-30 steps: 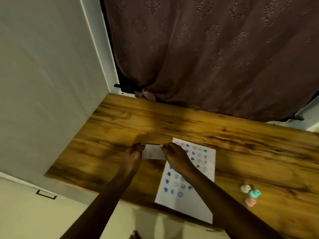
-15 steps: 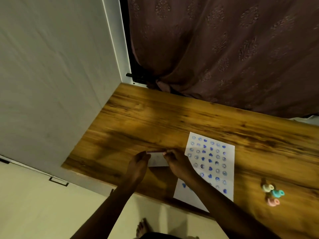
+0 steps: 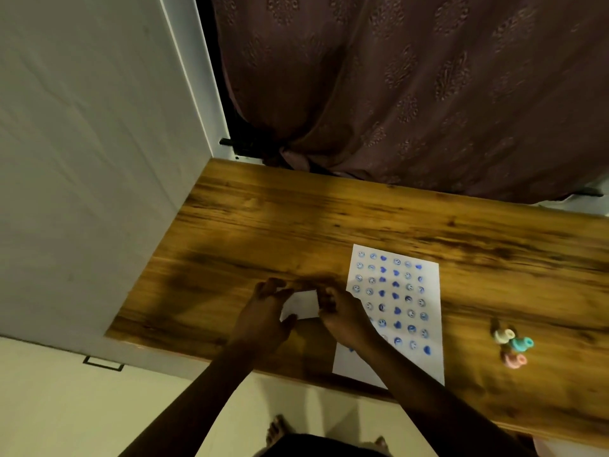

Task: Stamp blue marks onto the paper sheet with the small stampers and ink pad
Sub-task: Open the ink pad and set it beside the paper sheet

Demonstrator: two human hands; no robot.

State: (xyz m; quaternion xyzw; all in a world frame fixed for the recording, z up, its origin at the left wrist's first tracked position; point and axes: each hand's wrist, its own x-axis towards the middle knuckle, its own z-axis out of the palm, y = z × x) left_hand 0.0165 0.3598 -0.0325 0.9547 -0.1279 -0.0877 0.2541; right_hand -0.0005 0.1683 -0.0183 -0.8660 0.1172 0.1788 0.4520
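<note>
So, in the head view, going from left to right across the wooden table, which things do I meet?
Left hand → small white object held between both hands → right hand → stamped paper sheet → three small stampers.

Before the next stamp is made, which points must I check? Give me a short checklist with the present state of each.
1. Paper sheet lies flat on the table: ok.
2. Free space on the sheet: ok, the near strip is bare.
3. Stampers within reach, right of the sheet: ok.
4. A stamper is in a hand: not ok; left hand and right hand both hold the small white case.
5. Case is open with ink showing: cannot tell.
</note>
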